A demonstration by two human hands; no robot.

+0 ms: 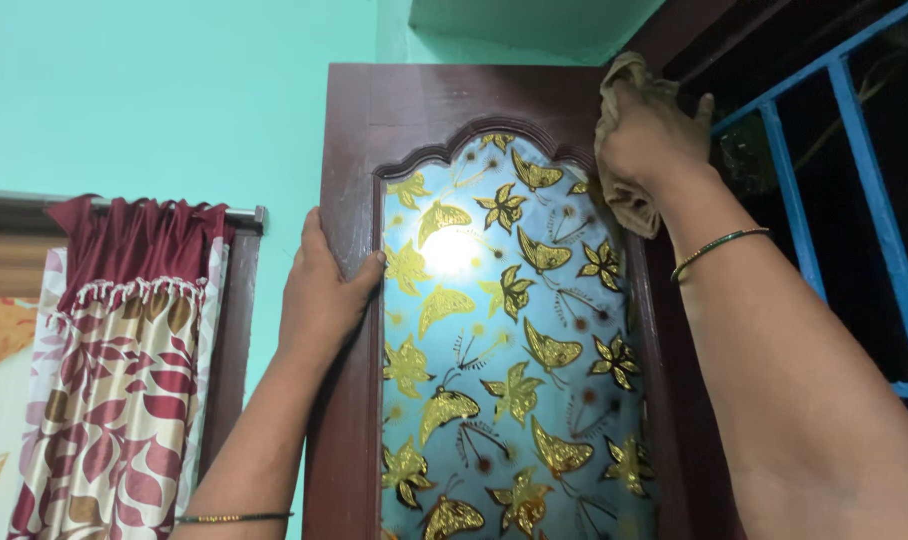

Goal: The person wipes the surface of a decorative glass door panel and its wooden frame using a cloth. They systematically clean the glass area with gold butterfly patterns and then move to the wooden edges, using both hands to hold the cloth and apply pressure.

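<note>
From the head camera, the left hand (pixel 319 290) lies flat and open on the dark wooden door frame (pixel 349 300) at nine o'clock, thumb touching the edge of the glass panel (pixel 509 400) with gold butterflies. The right hand (pixel 654 135), at one o'clock, is closed around a brown cloth (pixel 629 205), pressing it against the frame's upper right corner. A red patterned curtain (pixel 124 380) hangs at eight o'clock.

My hands: two, left (pixel 319 290) and right (pixel 649 140) | cloth (pixel 629 80): one | door (pixel 359 150): one | curtain (pixel 124 370): one | bangles (pixel 719 245): two
</note>
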